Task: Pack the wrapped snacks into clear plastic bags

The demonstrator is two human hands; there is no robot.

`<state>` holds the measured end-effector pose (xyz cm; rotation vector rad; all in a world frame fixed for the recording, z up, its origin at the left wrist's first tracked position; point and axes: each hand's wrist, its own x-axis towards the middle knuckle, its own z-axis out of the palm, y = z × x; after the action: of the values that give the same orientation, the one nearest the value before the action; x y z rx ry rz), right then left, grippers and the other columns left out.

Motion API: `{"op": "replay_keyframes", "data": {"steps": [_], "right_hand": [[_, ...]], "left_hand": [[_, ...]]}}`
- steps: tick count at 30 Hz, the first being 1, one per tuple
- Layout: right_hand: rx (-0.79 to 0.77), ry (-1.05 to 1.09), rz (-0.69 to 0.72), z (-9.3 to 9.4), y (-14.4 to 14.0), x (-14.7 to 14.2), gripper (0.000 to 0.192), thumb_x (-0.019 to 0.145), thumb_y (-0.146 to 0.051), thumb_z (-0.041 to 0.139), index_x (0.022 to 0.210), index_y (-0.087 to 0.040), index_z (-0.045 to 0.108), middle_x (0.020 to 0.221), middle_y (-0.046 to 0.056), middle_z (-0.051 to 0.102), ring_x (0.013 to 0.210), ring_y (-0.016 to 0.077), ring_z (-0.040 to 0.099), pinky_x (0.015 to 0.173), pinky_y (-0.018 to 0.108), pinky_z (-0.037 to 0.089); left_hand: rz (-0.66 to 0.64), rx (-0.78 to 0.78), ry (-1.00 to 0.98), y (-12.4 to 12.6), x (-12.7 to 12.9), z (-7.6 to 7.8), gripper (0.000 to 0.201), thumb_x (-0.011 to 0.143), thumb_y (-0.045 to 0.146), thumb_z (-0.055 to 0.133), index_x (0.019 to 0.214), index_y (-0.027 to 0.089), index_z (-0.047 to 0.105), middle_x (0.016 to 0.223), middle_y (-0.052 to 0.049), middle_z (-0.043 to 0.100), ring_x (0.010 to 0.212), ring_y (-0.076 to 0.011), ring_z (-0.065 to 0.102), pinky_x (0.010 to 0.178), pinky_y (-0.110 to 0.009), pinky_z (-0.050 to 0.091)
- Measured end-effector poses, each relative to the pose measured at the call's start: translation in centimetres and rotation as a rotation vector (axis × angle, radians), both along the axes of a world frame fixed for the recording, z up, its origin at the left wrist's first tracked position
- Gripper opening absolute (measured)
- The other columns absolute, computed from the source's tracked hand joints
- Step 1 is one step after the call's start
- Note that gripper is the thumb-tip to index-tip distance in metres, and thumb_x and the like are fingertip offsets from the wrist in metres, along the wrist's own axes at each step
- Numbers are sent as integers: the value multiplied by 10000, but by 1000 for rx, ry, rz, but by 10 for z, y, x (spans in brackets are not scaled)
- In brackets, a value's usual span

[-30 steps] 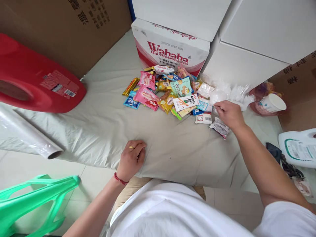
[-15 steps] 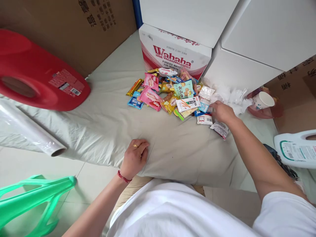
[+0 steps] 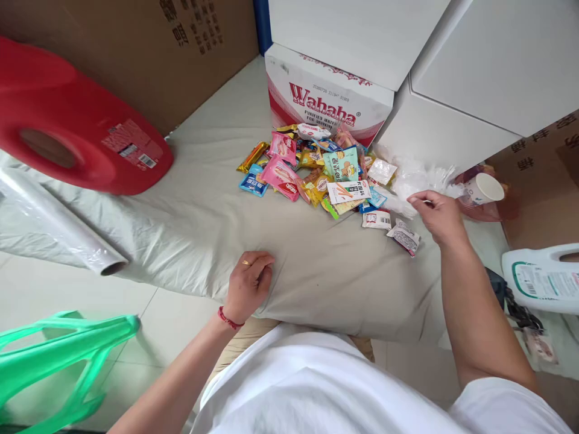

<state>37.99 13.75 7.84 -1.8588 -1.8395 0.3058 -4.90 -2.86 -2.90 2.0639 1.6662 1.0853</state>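
My right hand [image 3: 438, 216] is at the right end of a heap of wrapped snacks [image 3: 312, 172], thumb and forefinger pinched together on the edge of a clear plastic bag [image 3: 418, 181]. Just below the fingers lie a small grey-white packet [image 3: 404, 237] and a white packet with a barcode [image 3: 377, 219]. A white snack sachet with sticks pictured on it [image 3: 349, 191] rests on top of the heap. My left hand [image 3: 248, 282] lies curled on the grey-green sheet [image 3: 312, 259], fingers closed, with nothing visible in them.
Behind the snacks stands a Wahaba water carton [image 3: 328, 96] under white boxes [image 3: 339, 36]. A paper cup [image 3: 485, 190] sits at right, near a white bottle [image 3: 543, 277]. To the left are a red jug [image 3: 90, 132], a film roll [image 3: 63, 223] and a green stool [image 3: 67, 367].
My right hand has moved right, away from the snacks, and part of the plastic bag now stretches beneath its fingers. My left hand stays in place. The view has shifted slightly.
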Motion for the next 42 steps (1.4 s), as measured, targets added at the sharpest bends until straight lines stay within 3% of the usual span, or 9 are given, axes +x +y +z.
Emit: {"op": "replay_keyframes", "data": {"steps": [3, 6, 10, 14, 19, 26, 31, 38, 42], "right_hand": [[-71, -247, 60, -18, 2, -9, 325, 806, -319, 712, 1105, -210, 779, 1247, 116, 685, 778, 200, 612, 682, 324, 470], [-54, -326, -6, -21, 6, -13, 223, 854, -253, 624, 999, -205, 786, 1167, 118, 706, 860, 235, 626, 714, 336, 467], [150, 94, -98, -7, -16, -14, 141, 843, -331, 703, 892, -211, 758, 851, 45, 681, 653, 158, 529, 650, 311, 448], [28, 776, -58, -13, -74, -49, 263, 745, -419, 846, 854, -230, 700, 729, -23, 588, 514, 95, 399, 454, 238, 317], [-76, 837, 169, -54, -140, -113, 124, 870, -365, 792, 875, -250, 747, 953, 29, 654, 667, 125, 566, 559, 263, 487], [-240, 861, 391, -73, -149, -134, 263, 923, -399, 748, 1165, -298, 726, 1097, 56, 674, 947, 190, 634, 821, 329, 559], [-258, 903, 276, -69, -140, -147, 204, 907, -448, 763, 881, -246, 749, 852, 12, 657, 794, 153, 579, 743, 281, 493], [-394, 1587, -208, -74, -131, -150, 423, 589, -427, 990, 754, -217, 662, 648, -67, 507, 548, 62, 393, 476, 179, 352], [-380, 1692, -266, -73, -131, -146, 464, 546, -341, 1014, 806, -220, 649, 696, -81, 525, 533, 39, 401, 455, 159, 361]], "left_hand": [[10, -22, -25, 1, 2, 0, 242, 952, 148, 493, 958, 203, 728, 995, -89, 751, 957, -215, 686, 847, -350, 576], [4, -31, -63, -1, 2, 2, 238, 936, 152, 502, 937, 206, 734, 977, -87, 751, 949, -217, 684, 840, -349, 573], [73, -104, -255, -8, 11, 12, 189, 918, 182, 551, 928, 209, 737, 980, -80, 730, 908, -197, 677, 816, -334, 562], [8, -444, -706, -7, 45, 30, 187, 906, 380, 663, 910, 203, 725, 865, -47, 665, 738, -152, 624, 611, -266, 504], [-196, -907, -1168, 17, 95, 43, 520, 816, 690, 706, 915, 180, 687, 870, -46, 649, 682, -141, 615, 480, -232, 417], [-104, -703, -1010, 24, 111, 30, 403, 820, 577, 748, 842, 180, 687, 673, 22, 575, 600, -102, 470, 569, -250, 380], [-144, -588, -965, 17, 108, 30, 365, 881, 556, 698, 825, 198, 649, 698, 26, 557, 647, -111, 466, 613, -258, 376], [3, -713, -1190, 18, 89, 30, 465, 796, 623, 764, 796, 206, 556, 703, 42, 551, 598, -80, 473, 555, -215, 385], [67, -771, -1331, 14, 82, 36, 537, 719, 673, 804, 851, 209, 567, 867, 10, 603, 700, -97, 564, 549, -202, 447]]}}
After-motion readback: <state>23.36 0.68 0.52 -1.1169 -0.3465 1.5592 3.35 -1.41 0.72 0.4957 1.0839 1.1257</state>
